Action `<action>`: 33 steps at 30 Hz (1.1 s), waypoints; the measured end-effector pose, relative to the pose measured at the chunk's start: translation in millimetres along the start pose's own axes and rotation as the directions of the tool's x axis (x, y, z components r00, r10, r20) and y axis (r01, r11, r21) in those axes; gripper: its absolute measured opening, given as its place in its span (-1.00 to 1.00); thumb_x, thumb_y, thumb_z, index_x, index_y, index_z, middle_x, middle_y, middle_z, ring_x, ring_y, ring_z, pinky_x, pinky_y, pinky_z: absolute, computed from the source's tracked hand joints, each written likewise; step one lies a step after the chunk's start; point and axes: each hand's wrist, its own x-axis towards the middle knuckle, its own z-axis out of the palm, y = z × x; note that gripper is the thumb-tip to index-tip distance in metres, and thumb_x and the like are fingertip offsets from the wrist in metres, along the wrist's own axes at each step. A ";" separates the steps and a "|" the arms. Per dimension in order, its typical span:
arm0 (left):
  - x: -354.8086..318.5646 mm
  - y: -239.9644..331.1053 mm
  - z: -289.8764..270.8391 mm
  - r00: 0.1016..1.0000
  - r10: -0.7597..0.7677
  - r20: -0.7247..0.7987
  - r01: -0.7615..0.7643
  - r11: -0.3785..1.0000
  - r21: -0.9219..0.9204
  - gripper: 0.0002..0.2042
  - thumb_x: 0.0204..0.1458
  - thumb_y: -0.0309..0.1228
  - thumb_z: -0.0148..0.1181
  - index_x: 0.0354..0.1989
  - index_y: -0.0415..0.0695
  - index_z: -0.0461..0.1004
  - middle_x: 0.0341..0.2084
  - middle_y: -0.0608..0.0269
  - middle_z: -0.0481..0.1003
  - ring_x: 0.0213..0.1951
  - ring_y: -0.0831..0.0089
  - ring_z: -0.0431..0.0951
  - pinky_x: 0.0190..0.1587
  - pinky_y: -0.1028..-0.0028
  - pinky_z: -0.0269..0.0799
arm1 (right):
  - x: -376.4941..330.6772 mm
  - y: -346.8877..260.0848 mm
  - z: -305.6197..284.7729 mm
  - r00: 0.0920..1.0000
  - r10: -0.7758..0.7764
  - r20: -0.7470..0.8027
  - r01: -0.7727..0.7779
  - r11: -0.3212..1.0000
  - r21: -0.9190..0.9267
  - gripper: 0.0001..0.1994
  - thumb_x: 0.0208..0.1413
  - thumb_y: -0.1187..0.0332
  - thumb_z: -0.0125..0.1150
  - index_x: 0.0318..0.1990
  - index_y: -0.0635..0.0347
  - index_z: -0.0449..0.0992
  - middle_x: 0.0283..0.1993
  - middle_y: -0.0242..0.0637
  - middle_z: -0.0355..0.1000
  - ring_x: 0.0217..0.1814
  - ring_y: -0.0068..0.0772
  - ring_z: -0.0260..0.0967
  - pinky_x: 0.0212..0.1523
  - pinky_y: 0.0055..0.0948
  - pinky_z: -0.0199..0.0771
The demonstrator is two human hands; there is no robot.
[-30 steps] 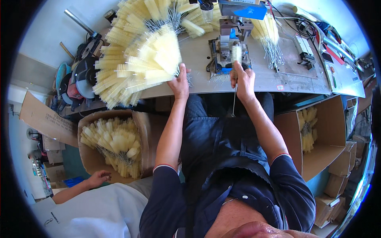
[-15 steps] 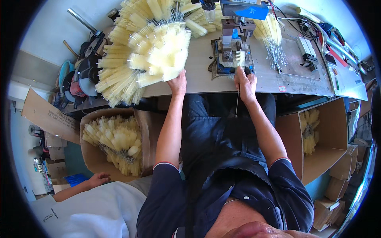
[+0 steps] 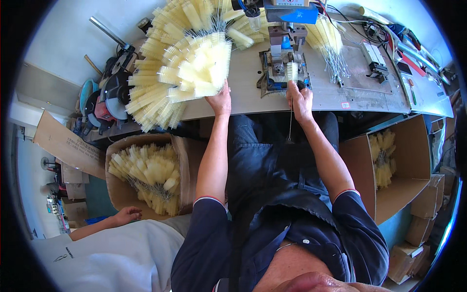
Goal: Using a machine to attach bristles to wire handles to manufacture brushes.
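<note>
My right hand [image 3: 301, 102] is closed on a bottle brush [image 3: 292, 72] with pale yellow bristles. Its bristled end points away from me, up against the small bench press [image 3: 286, 48], and its wire handle hangs down below my fist. At the near edge of a big heap of similar brushes [image 3: 204, 63] on the bench's left is my left hand [image 3: 220, 101]. The thumb lies against the bristles, while the other fingers are mostly hidden, so its grip cannot be made out.
More brushes [image 3: 331, 48] lie right of the press. Cardboard boxes of brushes stand below the bench at left [image 3: 180, 165] and right [image 3: 404, 194]. A bench grinder [image 3: 109, 102] sits at the bench's left end. Another person's hand [image 3: 127, 215] is near the left box.
The whole view has shifted and tilted slightly. Both my hands keep nearly the same places, the right one with the brush at the press.
</note>
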 end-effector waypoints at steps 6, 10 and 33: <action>-0.2 9.1 10.8 0.995 -0.074 -0.068 0.064 0.988 -0.143 -0.69 0.12 -0.52 0.30 -0.02 -0.39 0.41 -0.29 0.20 0.53 -0.51 0.54 0.48 -0.53 0.51 0.48 | 6.0 9.4 -1.7 0.999 -0.019 -0.041 0.020 1.000 0.011 -0.40 0.27 -0.04 0.14 -0.76 0.15 0.43 -0.80 -0.48 0.26 -0.76 -0.65 0.18 -0.67 -0.50 0.13; 5.0 9.8 2.3 0.994 -0.107 -0.018 0.103 0.985 -0.138 -0.69 0.14 -0.53 0.28 0.00 -0.37 0.39 -0.30 0.19 0.51 -0.54 0.55 0.45 -0.52 0.50 0.47 | 5.1 2.8 2.0 1.000 -0.017 -0.021 0.017 1.000 0.010 -0.43 0.27 0.01 0.16 -0.76 0.14 0.41 -0.78 -0.48 0.27 -0.73 -0.65 0.19 -0.66 -0.53 0.11; 8.0 -2.6 0.9 0.999 -0.021 -0.036 0.014 0.982 -0.186 -0.73 0.15 -0.49 0.27 -0.06 -0.33 0.38 -0.45 0.21 0.52 -0.64 0.54 0.48 -0.61 0.53 0.44 | 5.3 10.3 3.0 0.999 -0.044 0.005 0.045 0.997 -0.055 -0.46 0.18 -0.01 0.24 -0.64 0.30 0.53 -0.70 -0.33 0.40 -0.63 -0.49 0.36 -0.49 -0.41 0.38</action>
